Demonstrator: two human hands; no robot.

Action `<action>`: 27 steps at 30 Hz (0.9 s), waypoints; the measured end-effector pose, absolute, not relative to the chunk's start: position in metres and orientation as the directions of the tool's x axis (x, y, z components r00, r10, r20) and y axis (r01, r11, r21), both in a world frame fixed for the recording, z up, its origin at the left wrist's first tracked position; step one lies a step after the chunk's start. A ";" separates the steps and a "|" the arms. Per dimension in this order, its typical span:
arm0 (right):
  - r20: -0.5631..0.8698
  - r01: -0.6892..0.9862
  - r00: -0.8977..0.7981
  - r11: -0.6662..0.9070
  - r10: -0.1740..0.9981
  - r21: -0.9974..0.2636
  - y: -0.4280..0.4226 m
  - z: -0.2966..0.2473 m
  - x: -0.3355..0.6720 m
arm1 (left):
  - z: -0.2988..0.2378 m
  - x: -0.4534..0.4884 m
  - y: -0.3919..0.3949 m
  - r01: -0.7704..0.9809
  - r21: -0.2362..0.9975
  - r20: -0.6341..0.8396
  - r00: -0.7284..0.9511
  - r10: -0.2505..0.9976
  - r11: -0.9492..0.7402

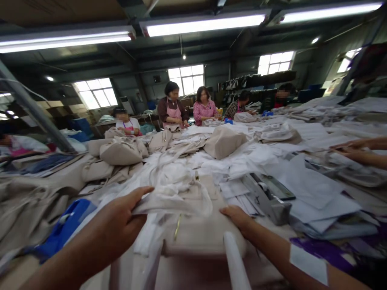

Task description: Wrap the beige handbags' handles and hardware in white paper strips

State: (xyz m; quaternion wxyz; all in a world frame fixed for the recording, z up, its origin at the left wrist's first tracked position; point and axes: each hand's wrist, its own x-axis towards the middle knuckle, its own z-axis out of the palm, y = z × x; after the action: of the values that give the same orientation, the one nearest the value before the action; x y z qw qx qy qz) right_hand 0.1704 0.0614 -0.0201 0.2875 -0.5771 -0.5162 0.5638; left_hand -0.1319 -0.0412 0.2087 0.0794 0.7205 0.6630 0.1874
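A beige bag (199,231) with gold-coloured hardware lies in front of me, slightly blurred. My left hand (121,217) is closed on a strap (172,206) in a whitish wrap, which loops over the top of the bag. At the bag's right side, my right hand (237,217) grips the edge, thumb on top and the other fingers mostly hidden. Another wrapped strap (234,257) hangs down the near side. White tissue (172,177) is bunched just beyond the bag.
A blue tape dispenser (68,221) sits left of my forearm. To the right are a grey metal holder (266,197) and stacked white sheets (320,197). Beige bags (225,141) cover the far table. Another person's hands (356,149) reach in from the right; several co-workers sit or stand beyond.
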 end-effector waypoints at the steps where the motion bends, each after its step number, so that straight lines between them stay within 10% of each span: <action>1: -0.306 0.361 -0.140 -0.240 0.942 -0.901 0.057 -0.022 0.173 | 0.207 -0.128 -0.057 0.905 0.410 0.114 0.072 0.991 -0.113; 7: 0.176 0.529 -0.094 0.199 0.980 -0.825 0.006 0.018 0.199 | 0.167 -0.108 -0.140 0.695 0.696 -0.149 -0.108 0.983 0.181; 15: -0.009 0.122 -0.684 0.102 0.729 -0.987 -0.111 0.101 0.157 | 0.124 -0.051 -0.188 0.612 0.790 0.001 0.059 0.998 -0.037; 21: -0.129 -0.258 -0.544 -0.312 0.829 -0.914 -0.125 0.100 0.142 | 0.126 -0.050 -0.193 0.395 0.915 -0.035 0.272 0.962 -0.078; 27: -0.137 -0.335 -0.245 -0.217 0.960 -0.917 -0.096 0.120 0.185 | 0.161 -0.118 -0.173 0.374 0.925 -0.093 0.053 0.994 0.066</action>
State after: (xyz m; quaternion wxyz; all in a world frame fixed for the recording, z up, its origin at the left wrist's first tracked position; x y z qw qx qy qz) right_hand 0.1851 -0.0957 0.1196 0.4778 -0.3862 -0.4043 0.6776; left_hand -0.1182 -0.1730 0.1610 0.4331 0.5820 0.5879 0.3579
